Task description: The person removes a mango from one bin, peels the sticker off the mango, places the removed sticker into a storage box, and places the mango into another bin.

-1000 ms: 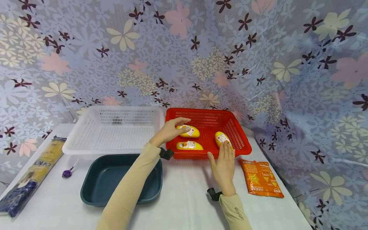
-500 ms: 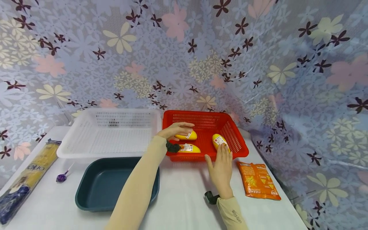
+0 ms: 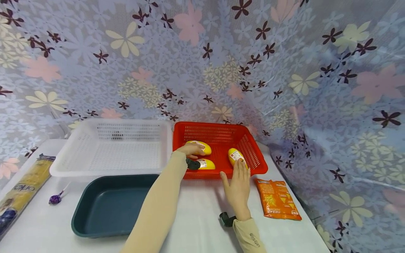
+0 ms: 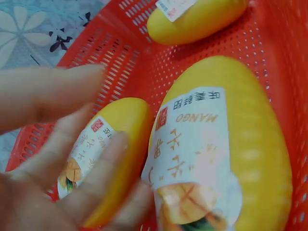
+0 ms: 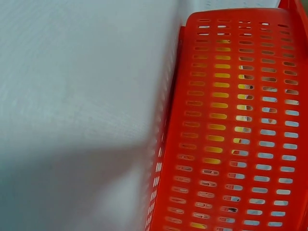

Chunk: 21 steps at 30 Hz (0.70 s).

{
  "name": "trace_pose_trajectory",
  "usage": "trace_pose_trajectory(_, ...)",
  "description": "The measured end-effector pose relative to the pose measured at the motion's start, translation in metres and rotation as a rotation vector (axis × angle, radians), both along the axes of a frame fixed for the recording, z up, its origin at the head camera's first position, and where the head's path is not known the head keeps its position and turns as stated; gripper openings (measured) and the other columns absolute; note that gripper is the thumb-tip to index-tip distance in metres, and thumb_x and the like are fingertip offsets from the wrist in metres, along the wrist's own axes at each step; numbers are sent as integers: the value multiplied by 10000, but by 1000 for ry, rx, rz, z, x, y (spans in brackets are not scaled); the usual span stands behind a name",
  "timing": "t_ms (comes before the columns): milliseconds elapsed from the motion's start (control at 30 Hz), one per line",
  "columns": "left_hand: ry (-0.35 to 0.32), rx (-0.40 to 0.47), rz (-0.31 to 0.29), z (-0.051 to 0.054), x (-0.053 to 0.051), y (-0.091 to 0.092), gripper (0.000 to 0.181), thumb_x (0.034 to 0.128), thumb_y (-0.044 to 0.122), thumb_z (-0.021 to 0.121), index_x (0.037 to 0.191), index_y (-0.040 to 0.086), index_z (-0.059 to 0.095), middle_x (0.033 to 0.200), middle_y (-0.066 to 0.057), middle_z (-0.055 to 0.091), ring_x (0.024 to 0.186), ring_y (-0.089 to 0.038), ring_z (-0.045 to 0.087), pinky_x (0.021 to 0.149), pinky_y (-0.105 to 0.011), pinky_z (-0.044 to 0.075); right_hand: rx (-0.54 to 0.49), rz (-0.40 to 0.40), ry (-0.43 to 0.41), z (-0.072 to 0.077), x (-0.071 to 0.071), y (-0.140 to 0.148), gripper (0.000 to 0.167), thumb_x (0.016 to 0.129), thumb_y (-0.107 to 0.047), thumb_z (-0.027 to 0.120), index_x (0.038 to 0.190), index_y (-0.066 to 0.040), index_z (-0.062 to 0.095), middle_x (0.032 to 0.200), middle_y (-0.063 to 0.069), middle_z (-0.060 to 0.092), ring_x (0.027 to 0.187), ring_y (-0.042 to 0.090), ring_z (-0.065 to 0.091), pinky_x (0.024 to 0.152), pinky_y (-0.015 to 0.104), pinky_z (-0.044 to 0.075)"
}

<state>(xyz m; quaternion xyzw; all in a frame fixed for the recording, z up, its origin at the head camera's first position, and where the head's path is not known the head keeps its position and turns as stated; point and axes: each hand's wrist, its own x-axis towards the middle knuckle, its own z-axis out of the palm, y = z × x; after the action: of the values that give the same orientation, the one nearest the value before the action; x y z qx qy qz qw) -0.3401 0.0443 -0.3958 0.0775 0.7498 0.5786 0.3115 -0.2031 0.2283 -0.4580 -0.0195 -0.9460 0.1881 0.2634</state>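
Three yellow mango-shaped packs with white "MANGO" labels lie in the red basket (image 3: 218, 130). My left hand (image 3: 191, 150) reaches over the back-left pack (image 4: 130, 118), fingers spread along its side; motion blur hides whether they touch it. Beneath that wrist is the front-left pack (image 4: 255, 130), partly covered in the head view. My right hand (image 3: 238, 188) lies at the basket's front rim with straight fingers, the tips over the lower end of the right pack (image 3: 234, 154). The right wrist view shows the slotted basket wall (image 5: 231, 120) but no hand.
A white basket (image 3: 129, 154) stands left of the red one. In front of it sits a dark teal tub (image 3: 114, 207). A purple lollipop (image 3: 55, 199) and a long yellow pasta pack (image 3: 26, 189) lie further left. An orange snack bag (image 3: 278, 199) lies to the right.
My left hand has lowered into the red basket, its fingers coming down beside the back-left pack. My right hand has stayed at the front rim. The head view has shifted slightly.
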Motion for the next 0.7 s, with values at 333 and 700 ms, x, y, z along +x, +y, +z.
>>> trace_pose_trajectory(333,77,-241,-306,-14,-14,-1,593,905,181,586,1474,133,422,1566,-75,353,1470,-269,265,1221,-452,172,20,7,41,-2,0,-2,705,941,-372,583,1423,103,385,1513,259,364,1426,417,295,1183,572,170)
trace_pose_trajectory(700,119,-359,-607,-18,-19,3,687,911,186,571,1533,129,286,1613,-67,242,1498,-242,198,1211,-383,221,22,-8,12,-3,1,-1,710,953,-393,558,1437,92,370,1526,248,349,1437,406,280,1191,566,158)
